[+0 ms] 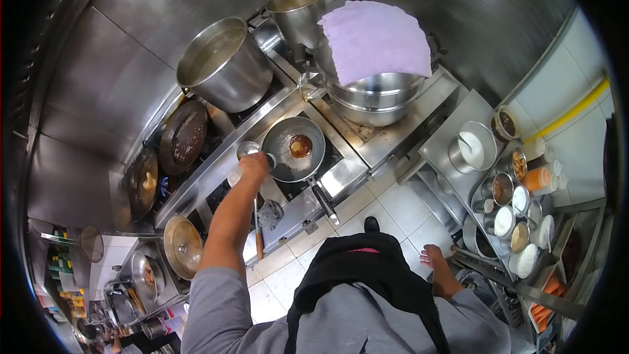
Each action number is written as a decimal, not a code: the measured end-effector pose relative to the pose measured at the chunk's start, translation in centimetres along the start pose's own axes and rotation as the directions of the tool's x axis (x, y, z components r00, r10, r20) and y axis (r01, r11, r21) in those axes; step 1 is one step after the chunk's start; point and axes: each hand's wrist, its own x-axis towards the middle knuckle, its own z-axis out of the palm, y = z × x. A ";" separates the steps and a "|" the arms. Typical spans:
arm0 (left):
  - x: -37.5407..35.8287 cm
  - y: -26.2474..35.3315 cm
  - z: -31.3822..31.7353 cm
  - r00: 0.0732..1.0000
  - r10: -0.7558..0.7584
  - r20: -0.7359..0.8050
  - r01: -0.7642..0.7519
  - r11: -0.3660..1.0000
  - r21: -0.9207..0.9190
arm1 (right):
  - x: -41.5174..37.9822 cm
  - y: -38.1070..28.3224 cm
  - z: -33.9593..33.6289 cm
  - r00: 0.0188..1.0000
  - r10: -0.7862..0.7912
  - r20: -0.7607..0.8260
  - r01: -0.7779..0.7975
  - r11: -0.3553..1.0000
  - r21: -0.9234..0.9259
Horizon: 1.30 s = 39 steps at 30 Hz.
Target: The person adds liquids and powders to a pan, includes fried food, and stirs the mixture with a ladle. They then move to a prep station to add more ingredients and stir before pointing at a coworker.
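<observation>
My left hand (pixel 254 167) reaches over the stove, its fingers closed at a small round metal bowl (pixel 247 149) beside the frying pan; the exact grip is partly hidden. The grey frying pan (pixel 276 137) sits on a burner with its handle pointing toward me. In it are a glossy brown sauce (pixel 301 146) and scattered white powder or grains. A crumpled grey cloth or scrubber (pixel 270 214) lies on the stove front, close to a wooden-handled utensil (pixel 259 246). My right hand (pixel 432 255) hangs at my side, fingers apart, holding nothing.
Large pots (pixel 226 62) and a steamer (pixel 377 101) topped by a lilac cloth (pixel 375 39) stand behind the pan. Dark woks (pixel 183 136) are at left. On the right, a steel shelf (pixel 449 147) carries a pot (pixel 473 149), several ingredient bowls and squeeze bottles.
</observation>
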 end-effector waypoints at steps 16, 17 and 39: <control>-2.3 1.0 -1.0 0.988 0.133 0.076 -0.132 0.991 -0.011 | -0.5 -1.3 1.3 0.998 -0.056 0.027 0.055 0.998 0.042; -2.2 1.3 -0.8 0.990 0.127 0.061 -0.127 0.992 0.000 | -0.4 -1.5 1.3 0.998 -0.050 0.028 0.049 0.998 0.039; -2.2 2.3 -0.4 0.990 0.124 -0.065 -0.126 0.992 -0.027 | 0.9 -4.2 -1.1 0.996 -0.090 0.019 0.088 0.993 0.074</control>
